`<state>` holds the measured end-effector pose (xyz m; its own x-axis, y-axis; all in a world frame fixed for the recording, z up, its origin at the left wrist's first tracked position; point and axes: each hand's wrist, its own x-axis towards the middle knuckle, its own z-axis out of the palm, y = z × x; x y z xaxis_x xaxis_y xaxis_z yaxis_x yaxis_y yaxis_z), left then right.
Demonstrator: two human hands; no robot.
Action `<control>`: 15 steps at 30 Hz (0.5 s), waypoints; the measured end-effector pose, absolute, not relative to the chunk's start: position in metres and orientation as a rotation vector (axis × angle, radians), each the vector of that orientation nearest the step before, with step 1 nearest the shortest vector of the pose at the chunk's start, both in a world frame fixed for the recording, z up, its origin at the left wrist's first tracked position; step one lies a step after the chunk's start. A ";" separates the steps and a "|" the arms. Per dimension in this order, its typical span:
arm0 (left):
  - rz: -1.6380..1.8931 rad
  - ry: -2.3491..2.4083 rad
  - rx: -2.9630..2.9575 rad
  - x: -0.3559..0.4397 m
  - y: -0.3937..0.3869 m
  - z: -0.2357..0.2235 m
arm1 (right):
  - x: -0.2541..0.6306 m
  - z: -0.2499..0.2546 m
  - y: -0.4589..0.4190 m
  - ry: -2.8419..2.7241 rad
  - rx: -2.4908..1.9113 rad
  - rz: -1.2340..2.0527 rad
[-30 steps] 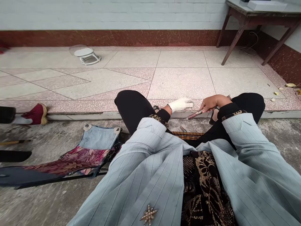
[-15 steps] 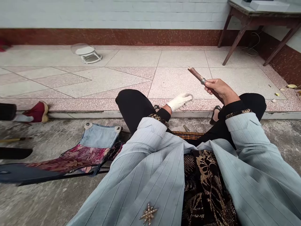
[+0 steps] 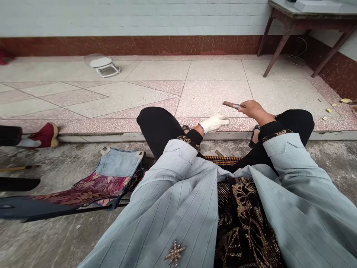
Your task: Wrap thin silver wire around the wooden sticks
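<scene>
My right hand [image 3: 253,110] is bare and closed around a short brown wooden stick [image 3: 230,104]. A silvery metal band or wire wrap circles the stick just in front of my fingers, and its far end points left, nearly level. My left hand [image 3: 215,123] wears a white knit glove and is closed, fingertips pressed together, just below and left of the stick, apart from it. Something small, pale and roundish shows at those fingertips, too unclear to name. Both hands are over the step's edge between my knees.
A folding chair [image 3: 111,182] with floral fabric stands to my left, near another person's red shoe [image 3: 46,134]. A small white stool [image 3: 104,66] sits on the tiled step. At the back right is a wooden table [image 3: 292,18]. Black-and-orange woven edging [image 3: 223,160] shows below my hands.
My right hand has lowered the stick, swinging it from a steep upward tilt to almost level and closer to the left hand. My left hand has barely moved.
</scene>
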<state>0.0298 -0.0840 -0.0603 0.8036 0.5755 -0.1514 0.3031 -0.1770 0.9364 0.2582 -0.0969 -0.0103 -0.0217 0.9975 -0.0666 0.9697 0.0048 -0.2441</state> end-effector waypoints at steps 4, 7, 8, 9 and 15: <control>0.271 0.676 1.808 0.031 -0.086 -0.060 | 0.249 -0.009 -0.101 -2.250 -2.192 0.293; 0.274 0.674 1.876 0.032 -0.082 -0.062 | 0.242 -0.011 -0.104 -2.471 -2.213 0.459; 0.283 0.671 1.912 0.031 -0.081 -0.063 | 0.241 -0.012 -0.106 -2.555 -2.194 0.600; 0.294 0.672 1.946 0.031 -0.079 -0.063 | 0.241 -0.012 -0.108 -2.619 -2.155 0.797; 0.381 0.675 1.840 0.023 -0.078 -0.052 | 0.258 0.010 -0.123 -2.307 -1.322 1.831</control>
